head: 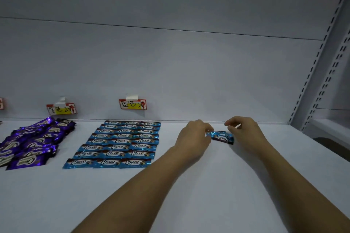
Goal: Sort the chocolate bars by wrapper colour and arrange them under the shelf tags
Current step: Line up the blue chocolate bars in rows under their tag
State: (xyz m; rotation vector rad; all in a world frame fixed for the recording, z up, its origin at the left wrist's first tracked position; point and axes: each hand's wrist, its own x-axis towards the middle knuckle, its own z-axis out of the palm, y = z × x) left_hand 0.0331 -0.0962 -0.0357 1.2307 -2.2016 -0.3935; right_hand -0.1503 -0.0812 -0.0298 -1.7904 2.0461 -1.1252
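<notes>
Head view: a loose blue chocolate bar [220,136] is pinched at its ends by the left hand [195,136] and right hand [244,130], right of the blue grid [113,144] arranged under its tag [133,104]. The purple pile [32,145] remains unsorted.

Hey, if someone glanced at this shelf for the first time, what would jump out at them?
Probably the neat grid of blue Choco bars under the middle shelf tag, beside a loose heap of purple bars at the left. Then the left hand and right hand holding one blue bar by its ends, right of the grid.
</notes>
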